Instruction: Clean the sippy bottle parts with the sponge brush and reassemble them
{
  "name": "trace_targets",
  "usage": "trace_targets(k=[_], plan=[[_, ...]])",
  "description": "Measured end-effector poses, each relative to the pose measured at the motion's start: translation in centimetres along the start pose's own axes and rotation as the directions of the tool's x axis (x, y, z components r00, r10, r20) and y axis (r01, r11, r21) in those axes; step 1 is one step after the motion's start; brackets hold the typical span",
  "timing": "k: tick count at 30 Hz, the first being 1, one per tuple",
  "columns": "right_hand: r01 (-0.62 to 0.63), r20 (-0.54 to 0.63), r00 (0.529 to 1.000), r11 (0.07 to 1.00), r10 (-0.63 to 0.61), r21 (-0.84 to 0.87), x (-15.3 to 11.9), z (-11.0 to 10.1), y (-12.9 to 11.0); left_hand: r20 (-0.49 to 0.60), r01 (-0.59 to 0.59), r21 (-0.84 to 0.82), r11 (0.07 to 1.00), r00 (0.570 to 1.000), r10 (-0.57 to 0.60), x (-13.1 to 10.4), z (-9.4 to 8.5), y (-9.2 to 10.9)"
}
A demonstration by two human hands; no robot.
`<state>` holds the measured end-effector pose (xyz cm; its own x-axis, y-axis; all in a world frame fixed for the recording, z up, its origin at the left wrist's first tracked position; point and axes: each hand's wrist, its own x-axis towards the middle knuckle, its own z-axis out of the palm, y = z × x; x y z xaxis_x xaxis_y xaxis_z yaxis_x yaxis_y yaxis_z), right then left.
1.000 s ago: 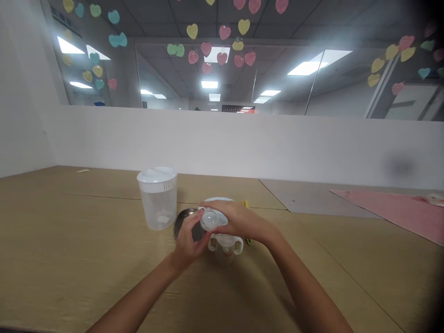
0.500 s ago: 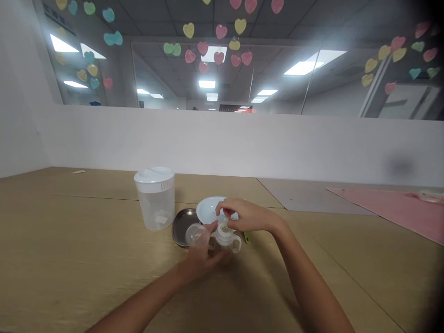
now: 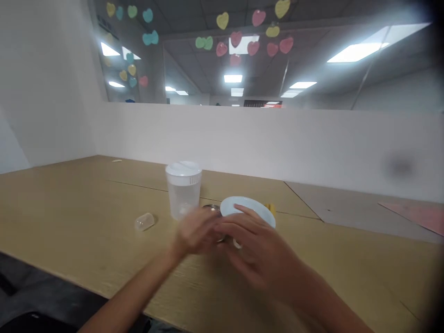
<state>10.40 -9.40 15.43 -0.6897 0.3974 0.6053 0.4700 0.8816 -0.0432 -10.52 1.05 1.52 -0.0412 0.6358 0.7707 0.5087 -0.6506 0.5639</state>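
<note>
Both hands meet over the baby bottle, which they almost wholly cover; a bit of its white handle (image 3: 237,243) peeks out between them. My left hand (image 3: 197,231) is smeared by motion at the bottle's left, and its grip is hidden. On the right, my right hand (image 3: 255,245) reaches across with its fingers stretched and apart, thumb below; any contact with the bottle is hidden. The clear bottle cap (image 3: 144,222) lies on its side on the table, left of my left hand. Behind the hands are a white plate (image 3: 267,215) and a metal dish (image 3: 211,207), partly hidden.
A clear plastic bucket with a white lid (image 3: 183,192) stands behind my left hand. Something yellow (image 3: 270,209) shows behind the plate. The wooden table's (image 3: 86,222) front edge runs along the lower left. Grey and pink sheets lie at the right, before a white wall.
The clear cap has left my left hand and now lies on the table at the left. My right hand has come down from the bottle's top to its side. The view has turned left.
</note>
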Motion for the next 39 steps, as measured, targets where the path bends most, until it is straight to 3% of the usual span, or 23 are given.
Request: trace_targets(k=[1,3,4,5,7,9,12,14,16,18,20,22,23,26,29,31,33,35,39], plan=[[-0.006,-0.068,0.998,1.0,0.005,-0.014,-0.4,-0.4,0.3,-0.069,0.05,0.079,0.996,0.997,-0.044,0.8,-2.7,-1.7],[-0.043,-0.158,0.987,0.998,0.034,-0.055,-1.2,-1.3,1.2,-0.231,0.332,0.409,0.85,0.939,-0.256,2.0,-7.6,-5.0],[-0.055,-0.195,0.98,0.996,0.039,-0.074,-1.6,-1.7,1.7,-0.226,0.426,0.497,0.756,0.905,-0.361,2.3,-9.4,-6.6],[-0.075,-0.235,0.971,0.993,0.053,-0.089,-1.8,-2.0,2.1,-0.155,0.449,0.553,0.702,0.883,-0.443,2.2,-10.8,-8.0],[-0.104,-0.274,0.959,0.989,0.071,-0.108,-2.2,-2.2,2.7,-0.041,0.398,0.648,0.649,0.869,-0.493,1.7,-12.1,-10.2],[-0.112,-0.284,0.956,0.987,0.074,-0.118,-2.5,-1.9,2.9,0.038,0.37,0.648,0.666,0.858,-0.513,0.8,-12.4,-11.2],[-0.088,-0.277,0.959,0.99,0.055,-0.107,-3.0,-0.9,3.1,0.052,0.379,0.596,0.708,0.862,-0.505,0.2,-12.2,-9.6],[-0.099,-0.274,0.959,0.992,0.074,-0.081,-3.3,-0.2,3.3,0.03,0.393,0.512,0.764,0.88,-0.473,0.5,-11.3,-6.1],[-0.155,-0.258,0.956,0.987,0.143,-0.028,-3.3,0.1,3.4,-0.026,0.369,0.169,0.914,0.929,-0.37,1.2,-9.5,-1.0],[-0.273,-0.177,0.944,0.96,0.28,0.063,-2.8,0.2,3.3,0.09,0.166,-0.058,0.984,0.983,-0.161,2.2,-6.6,4.6],[-0.366,-0.052,0.923,0.909,0.382,0.198,-1.9,-0.1,3.3,0.202,-0.033,-0.2,0.979,0.976,0.074,3.4,-3.1,9.2],[-0.386,0.024,0.918,0.879,0.395,0.281,-0.9,-0.5,3.4,0.19,-0.206,-0.248,0.947,0.948,0.256,4.5,0.2,11.9],[-0.395,0.006,0.912,0.873,0.411,0.285,-0.5,-0.8,3.7,0.167,-0.278,-0.246,0.929,0.932,0.323,5.0,1.7,12.5],[-0.445,0.001,0.891,0.875,0.453,0.189,-0.1,-1.9,5.1,0.158,-0.277,-0.258,0.926,0.933,0.323,5.1,4.9,11.7],[-0.555,0.044,0.832,0.828,0.554,0.075,-0.7,-3.0,7.0,0.271,-0.076,-0.235,0.969,0.952,0.14,3.2,6.9,9.0],[-0.595,0.153,0.797,0.803,0.584,0.034,-1.3,-3.5,8.0,0.388,0.009,-0.198,0.98,0.919,0.07,1.2,7.8,7.1],[-0.596,0.262,0.776,0.803,0.574,0.006,-1.7,-3.5,8.7,0.433,0.011,-0.172,0.985,0.899,0.066,-0.6,8.6,5.7],[-0.591,0.349,0.753,0.807,0.558,-0.016,-1.8,-3.1,9.1,0.42,0.013,-0.15,0.989,0.906,0.052,-2.0,9.3,4.9],[-0.572,0.474,0.699,0.816,0.535,-0.077,-1.6,-2.2,9.2,0.407,-0.073,-0.116,0.991,0.906,0.115,-3.2,10.1,4.3]])
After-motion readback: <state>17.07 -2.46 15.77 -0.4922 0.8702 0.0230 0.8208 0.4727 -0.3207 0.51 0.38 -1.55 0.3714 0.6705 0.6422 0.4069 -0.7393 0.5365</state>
